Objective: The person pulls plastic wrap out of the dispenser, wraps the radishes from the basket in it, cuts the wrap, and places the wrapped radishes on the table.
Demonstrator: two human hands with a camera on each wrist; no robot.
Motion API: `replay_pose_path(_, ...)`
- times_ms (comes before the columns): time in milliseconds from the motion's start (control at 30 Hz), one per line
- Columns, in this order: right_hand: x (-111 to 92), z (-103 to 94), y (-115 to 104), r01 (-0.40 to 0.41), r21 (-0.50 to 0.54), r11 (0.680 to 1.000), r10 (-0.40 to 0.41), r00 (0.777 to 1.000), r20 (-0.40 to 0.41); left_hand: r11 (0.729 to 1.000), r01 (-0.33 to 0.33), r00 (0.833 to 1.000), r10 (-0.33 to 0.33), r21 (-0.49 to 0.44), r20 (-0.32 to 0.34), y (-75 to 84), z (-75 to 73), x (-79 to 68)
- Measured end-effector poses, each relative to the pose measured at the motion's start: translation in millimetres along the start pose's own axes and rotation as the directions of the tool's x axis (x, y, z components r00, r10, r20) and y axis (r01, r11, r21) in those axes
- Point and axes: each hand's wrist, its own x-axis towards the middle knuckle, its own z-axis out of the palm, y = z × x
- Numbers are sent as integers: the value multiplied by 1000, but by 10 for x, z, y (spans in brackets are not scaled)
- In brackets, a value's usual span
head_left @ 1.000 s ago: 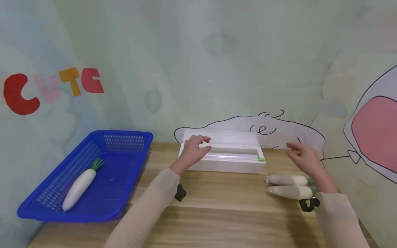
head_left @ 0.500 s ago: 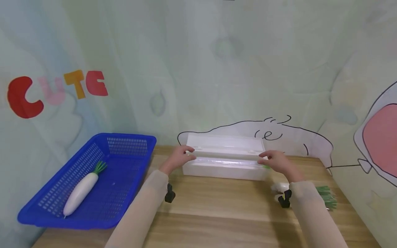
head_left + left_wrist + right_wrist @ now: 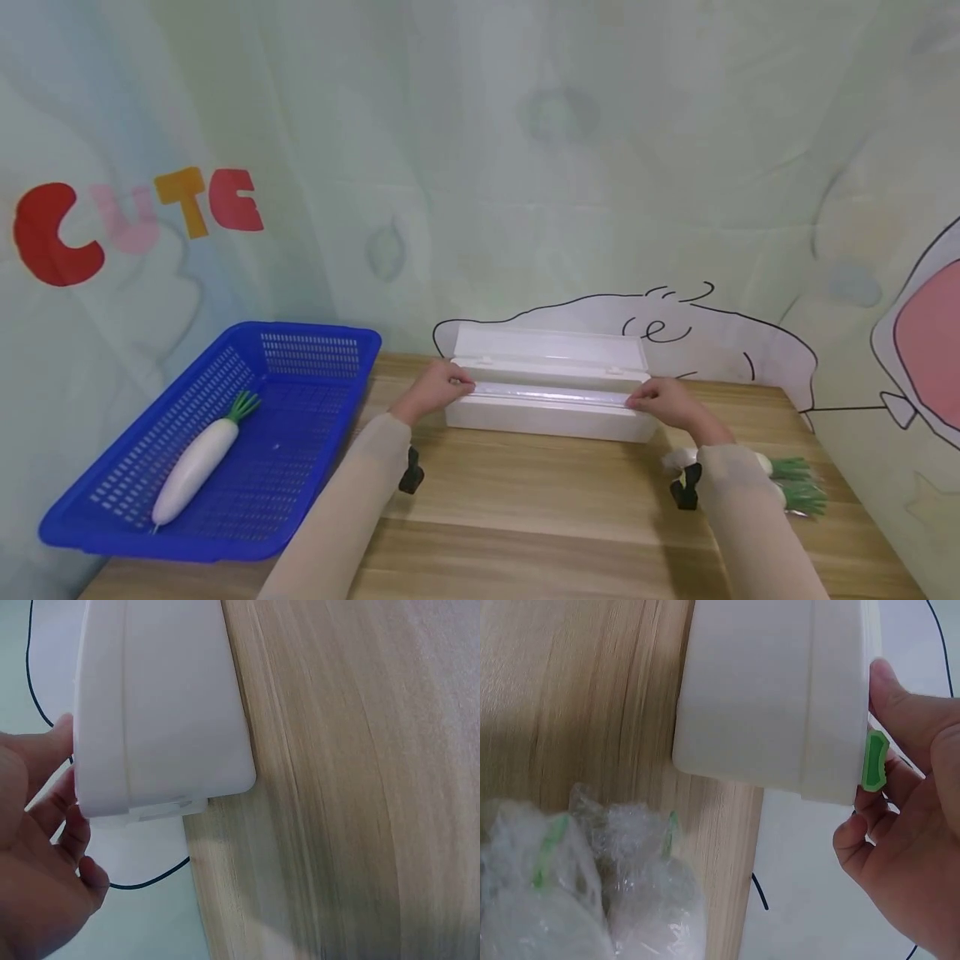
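A white cling film dispenser box (image 3: 551, 419) stands at the back of the table, its lid (image 3: 551, 348) raised behind it. A strip of cling film (image 3: 551, 394) stretches across its top. At the strip's left end my left hand (image 3: 433, 389) pinches the film edge between thumb and fingers. My right hand (image 3: 672, 405) pinches it at the right end, beside the green slide cutter (image 3: 875, 760) seen in the right wrist view. In the left wrist view, the left hand's fingertips (image 3: 64, 727) are partly hidden behind the box.
A blue plastic basket (image 3: 300, 492) on the left holds one white radish (image 3: 197, 471) with green leaves. Two film-wrapped radishes (image 3: 656, 911) lie on the wooden table (image 3: 540, 517) at the right, partly behind my right sleeve. A patterned backdrop (image 3: 480, 167) rises behind the table.
Both hands have come to the dispenser's two ends, the right one moving left from above the wrapped radishes. Their fingers have closed on the film edge. The view has shifted slightly.
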Motion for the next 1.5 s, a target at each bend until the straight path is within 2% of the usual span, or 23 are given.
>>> replay_pose_path(133,38,2,-34,-8,-35,999,8,1000,-15,1000,23,1000,-23,-2,-16,27,9,8)
replay_pose_path(267,93,32,-42,-30,-43,999,27,997,-70,999,44,998,-44,-13,-35,42,24,28)
replay_pose_path(500,196,107,-99,-89,-26,996,84,985,-148,991,99,990,-108,-93,-95,48,17,63)
replay_pose_path(733,216,116,-150,-32,-38,999,24,977,-212,985,91,983,-113,-149,-146,54,-1,79)
replay_pose_path(867,212,102,-155,-41,-14,999,37,977,-209,986,71,982,-95,-150,-164,81,-12,76)
replay_pose_path(1100,201,90,-173,-90,31,995,94,977,-191,986,79,980,-103,-144,-168,116,-17,84)
replay_pose_path(1400,149,44,-215,-53,42,998,61,976,-208,979,111,973,-142,-169,-181,156,-40,56)
replay_pose_path(1500,133,40,-219,-62,53,997,72,975,-211,976,116,972,-150,-186,-181,155,-47,41)
